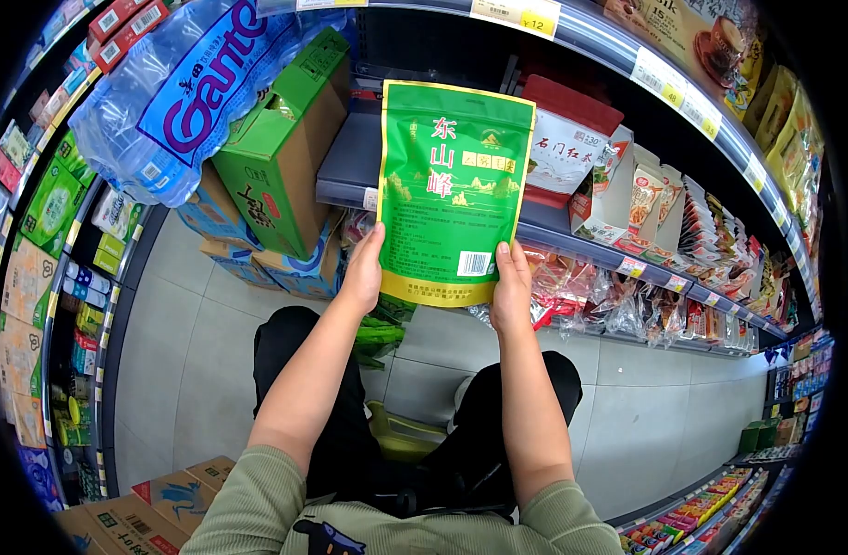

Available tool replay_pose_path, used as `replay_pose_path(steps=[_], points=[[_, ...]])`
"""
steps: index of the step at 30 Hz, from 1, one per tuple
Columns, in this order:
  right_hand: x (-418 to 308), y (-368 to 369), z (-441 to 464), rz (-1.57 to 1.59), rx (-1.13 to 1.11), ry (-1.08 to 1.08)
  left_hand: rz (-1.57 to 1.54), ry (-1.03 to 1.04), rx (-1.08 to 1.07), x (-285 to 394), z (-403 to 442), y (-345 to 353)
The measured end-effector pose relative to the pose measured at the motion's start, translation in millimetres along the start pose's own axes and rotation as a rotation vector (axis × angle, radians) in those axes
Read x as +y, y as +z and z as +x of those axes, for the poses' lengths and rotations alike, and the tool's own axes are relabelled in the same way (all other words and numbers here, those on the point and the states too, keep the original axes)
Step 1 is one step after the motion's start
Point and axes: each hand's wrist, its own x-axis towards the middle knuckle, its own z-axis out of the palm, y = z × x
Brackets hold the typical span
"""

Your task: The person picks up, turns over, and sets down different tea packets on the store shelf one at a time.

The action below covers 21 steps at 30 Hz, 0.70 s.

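Forearms [533, 398] outstretched, left hand [361, 273] opposite right hand [511, 291], fingers [504, 257] pinching green pouch [456, 190] at lower sides

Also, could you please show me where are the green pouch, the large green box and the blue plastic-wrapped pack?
Green pouch [455, 196]: head view, middle of its printed face.
Large green box [269, 185]: head view, green side panel.
Blue plastic-wrapped pack [191, 104]: head view, large printed label.

Pale grey floor tiles [637, 425] run between stocked dark shelves [350, 153] with price labels [516, 15] along their edges.
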Motion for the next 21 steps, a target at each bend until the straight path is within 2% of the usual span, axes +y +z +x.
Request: replay_pose_path(steps=[21], points=[[2.7, -2.8, 1.5, -0.016, -0.007, 0.010, -0.012, -0.021, 0.020, 0.7, -0.2, 1.0]])
